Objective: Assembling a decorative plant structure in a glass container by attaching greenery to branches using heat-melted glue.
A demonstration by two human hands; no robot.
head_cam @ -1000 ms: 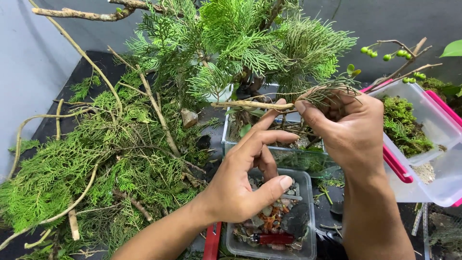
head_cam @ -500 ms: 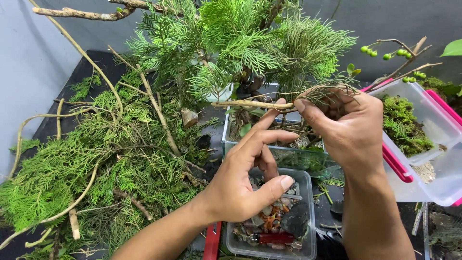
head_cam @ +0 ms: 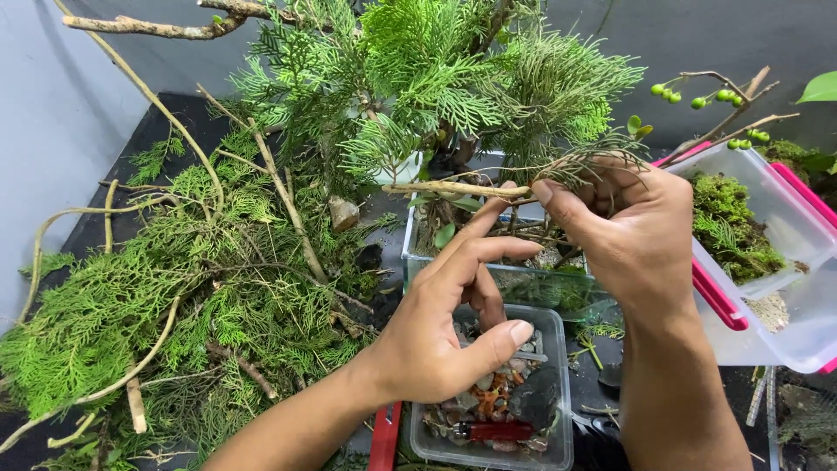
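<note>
My right hand [head_cam: 629, 228] pinches a thin pale twig [head_cam: 453, 187] with wispy green needles at its tip, holding it level above a clear glass tank [head_cam: 523, 283]. Just below the twig is my left hand [head_cam: 449, 324], fingers spread, index finger reaching up to touch the twig near the right thumb. It holds nothing. Beneath the left hand sits a clear plastic tub of small coloured stones [head_cam: 497, 410] with a red tool lying in it.
A heap of cut conifer branches [head_cam: 174, 288] covers the dark table at left. Leafy green sprigs [head_cam: 436, 78] rise behind the tank. At right stands an open clear box with pink clips [head_cam: 767, 253] holding moss, and a twig with green berries [head_cam: 706, 96].
</note>
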